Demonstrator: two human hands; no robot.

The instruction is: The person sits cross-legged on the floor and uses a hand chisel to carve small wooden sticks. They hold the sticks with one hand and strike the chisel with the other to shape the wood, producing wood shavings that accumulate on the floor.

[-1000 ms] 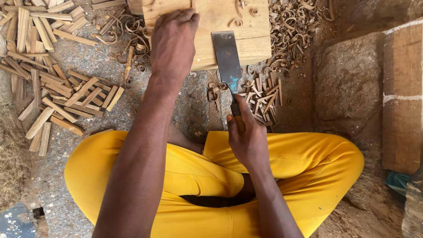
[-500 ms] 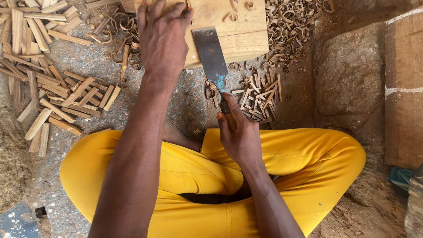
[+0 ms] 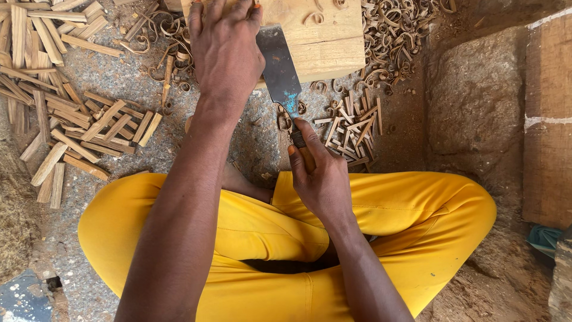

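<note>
Looking like an outdoor woodworking spot: cut sticks (image 3: 71, 119) piling at 10 o'clock, curled shavings (image 3: 393, 30) lying on dirt floor (image 3: 262, 131).

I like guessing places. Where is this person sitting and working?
Probably a simple woodworking spot on bare ground, maybe outdoors. Curly wood shavings and cut wood sticks lie around a wooden block. The right hand holds a broad blade, and the left hand rests on the block.

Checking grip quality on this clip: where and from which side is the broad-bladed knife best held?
By its handle, from the person's side. The broad-bladed knife points its wide metal blade away onto the wooden block, leaving only the narrow handle end toward the body. The right hand wraps it there, clear of the edge, while the left hand rests on the block.
</note>
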